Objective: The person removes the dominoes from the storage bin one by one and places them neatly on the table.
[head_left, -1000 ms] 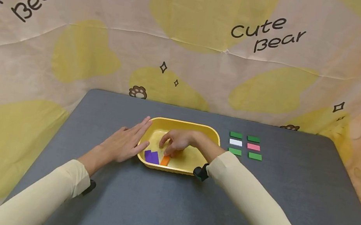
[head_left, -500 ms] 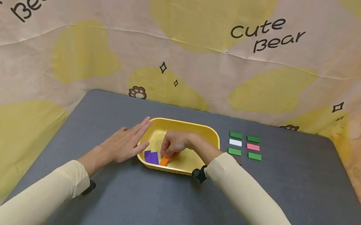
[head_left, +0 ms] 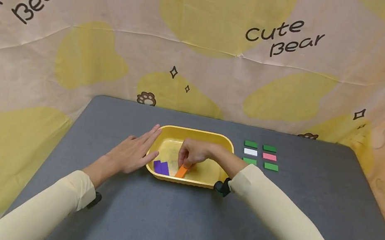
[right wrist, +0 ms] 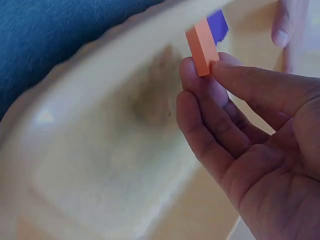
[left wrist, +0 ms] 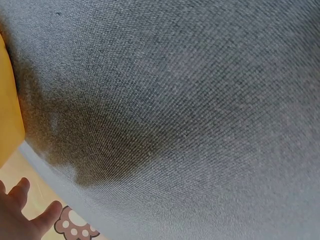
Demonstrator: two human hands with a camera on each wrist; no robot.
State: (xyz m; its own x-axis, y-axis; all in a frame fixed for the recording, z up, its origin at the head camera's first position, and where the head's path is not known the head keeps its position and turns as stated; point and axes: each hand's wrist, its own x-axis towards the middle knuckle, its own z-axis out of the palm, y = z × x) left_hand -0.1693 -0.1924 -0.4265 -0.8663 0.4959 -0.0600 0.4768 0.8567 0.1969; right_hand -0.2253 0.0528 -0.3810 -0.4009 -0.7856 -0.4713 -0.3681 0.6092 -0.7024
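Inside the yellow basin [head_left: 205,184], my right hand [head_left: 194,153] pinches an orange block [head_left: 182,171] between thumb and fingertips. The right wrist view shows the orange block [right wrist: 202,47] as a slim bar held at one end by the right hand [right wrist: 255,130]. Purple blocks [head_left: 161,167] lie in the basin's near left corner, left of the orange one. My left hand [head_left: 132,152] rests on the basin's left rim with its fingers straight. In the left wrist view only part of the left hand [left wrist: 22,215] shows at the lower left corner.
To the right of the basin, small blocks lie in two columns on the dark grey table [head_left: 175,226]: several green ones [head_left: 271,167], a white one [head_left: 250,152] and a pink one [head_left: 269,157]. A patterned cloth [head_left: 206,34] hangs behind the table.
My right hand has closed its fingers on the orange block and moved slightly right with it, turning the block to a slant. My left hand stays on the rim.
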